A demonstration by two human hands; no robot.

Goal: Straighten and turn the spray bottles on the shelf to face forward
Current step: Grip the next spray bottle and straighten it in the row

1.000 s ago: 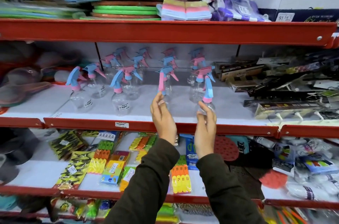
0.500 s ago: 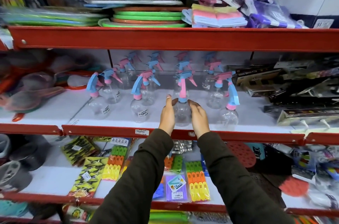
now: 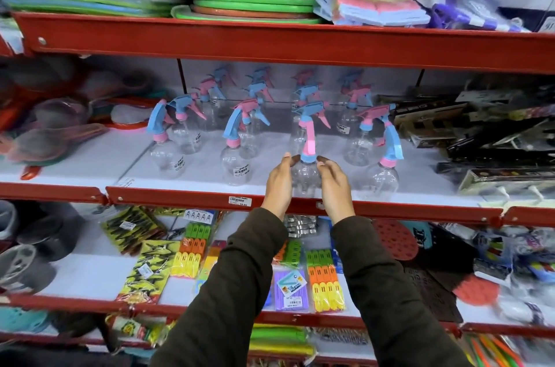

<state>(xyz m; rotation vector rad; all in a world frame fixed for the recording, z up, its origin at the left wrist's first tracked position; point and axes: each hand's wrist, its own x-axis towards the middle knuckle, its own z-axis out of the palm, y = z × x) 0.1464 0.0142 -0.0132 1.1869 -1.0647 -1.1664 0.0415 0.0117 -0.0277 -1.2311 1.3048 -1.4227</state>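
Several clear spray bottles with pink and blue trigger heads stand on the white middle shelf (image 3: 90, 162). One front-row bottle (image 3: 306, 177), its pink trigger pointing toward me, sits between my hands. My left hand (image 3: 277, 183) presses its left side and my right hand (image 3: 333, 186) its right side, fingers curled around the clear body. To its left stand two front bottles (image 3: 235, 168) (image 3: 166, 160), heads turned left. To its right another front bottle (image 3: 380, 180) has a blue trigger slanting right. More bottles stand in rows behind.
A red shelf lip (image 3: 180, 197) with a price tag runs below the bottles. Dark packaged items (image 3: 495, 141) crowd the shelf's right side, bowls and scoops (image 3: 51, 138) its left. Stacked mats fill the shelf above; clothes pegs hang below.
A second ago my hands touched two neighbouring bottles. Both then closed on the middle front bottle, which now sits near the shelf's front edge. The camera has shifted right and nearer.
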